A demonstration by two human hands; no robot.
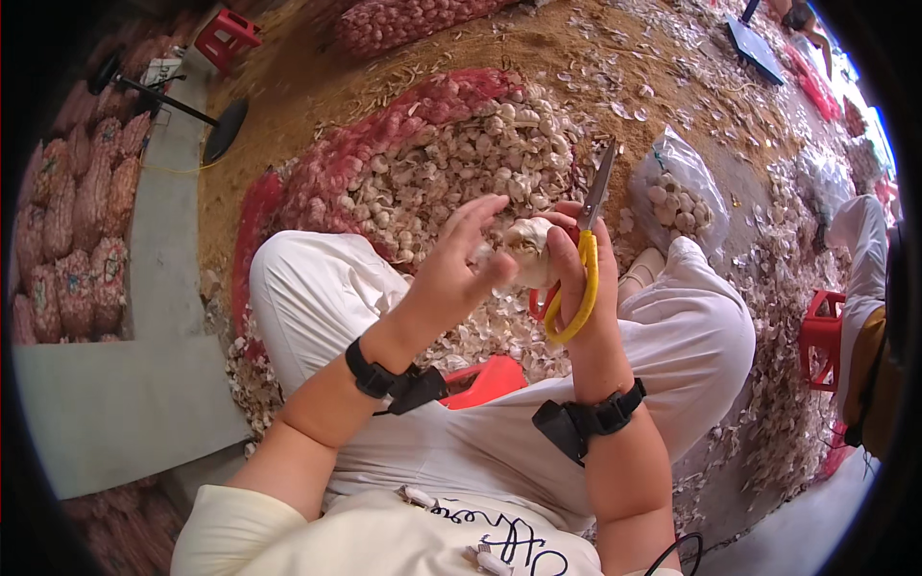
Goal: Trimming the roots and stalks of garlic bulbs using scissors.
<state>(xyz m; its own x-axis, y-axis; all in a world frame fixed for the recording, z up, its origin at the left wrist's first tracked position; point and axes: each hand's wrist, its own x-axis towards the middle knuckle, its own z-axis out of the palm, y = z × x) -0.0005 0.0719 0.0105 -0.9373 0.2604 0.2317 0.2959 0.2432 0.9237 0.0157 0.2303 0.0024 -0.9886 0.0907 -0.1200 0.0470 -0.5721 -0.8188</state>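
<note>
My right hand (588, 274) grips a pair of scissors (586, 252) with yellow and red handles, its blades pointing up and away. A whitish garlic bulb (528, 252) rests against the fingers of that same hand. On the bulb's left side is my left hand (451, 278), its fingers stretched and apart, the thumb close to the bulb. Whether the thumb touches it I cannot tell. Beyond my hands, a red mesh sack (322, 158) lies open, with a heap of garlic bulbs (471, 168) spilling from it.
Garlic skins (768, 384) litter the floor around my white-trousered legs. A clear plastic bag of bulbs (677, 197) stands right of my hands. Red stools (821, 341) (226, 40) are at the right and far left. Full mesh sacks (86, 250) are stacked at left.
</note>
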